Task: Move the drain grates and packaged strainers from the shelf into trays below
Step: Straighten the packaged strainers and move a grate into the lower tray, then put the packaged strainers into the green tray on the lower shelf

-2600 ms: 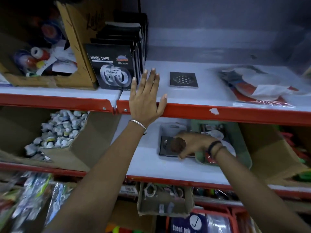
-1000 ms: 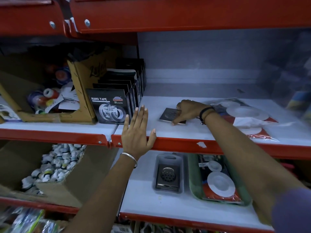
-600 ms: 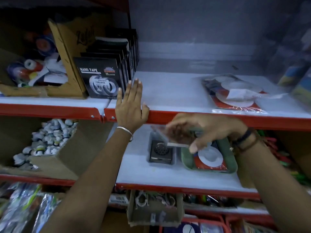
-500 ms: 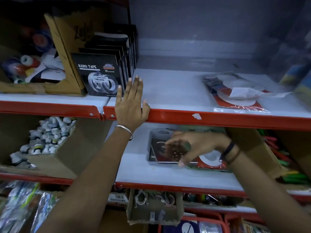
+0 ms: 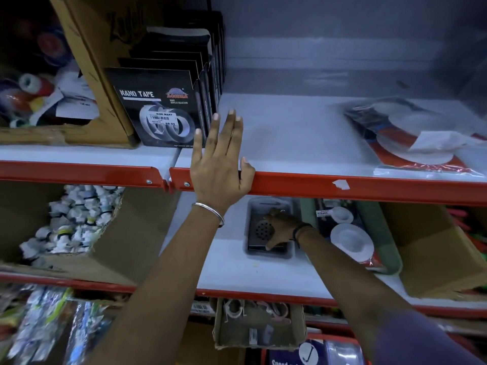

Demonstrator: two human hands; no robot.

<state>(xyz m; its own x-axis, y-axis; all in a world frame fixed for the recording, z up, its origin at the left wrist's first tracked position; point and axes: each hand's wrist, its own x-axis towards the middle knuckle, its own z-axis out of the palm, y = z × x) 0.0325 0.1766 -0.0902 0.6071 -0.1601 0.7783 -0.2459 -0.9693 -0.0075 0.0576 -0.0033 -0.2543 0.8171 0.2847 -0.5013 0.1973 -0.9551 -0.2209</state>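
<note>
Red-edged white shelving (image 5: 342,187), grey back wall (image 5: 329,40), dim light.

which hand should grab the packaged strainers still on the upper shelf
Probably the right hand: the packaged strainers lie on the right side of the upper shelf, above it. The left hand is braced open on the shelf edge, farther away.

The front black package (image 5: 158,109) on the upper shelf reads "NANO TAPE" in white — a small white price sticker (image 5: 162,119) on it shows "69.00". The cardboard box (image 5: 105,61) beside it carries slanted script, not legible. At the bottom edge, a blue pack (image 5: 290,360) begins "Speed" — the remainder is cut off.
</note>
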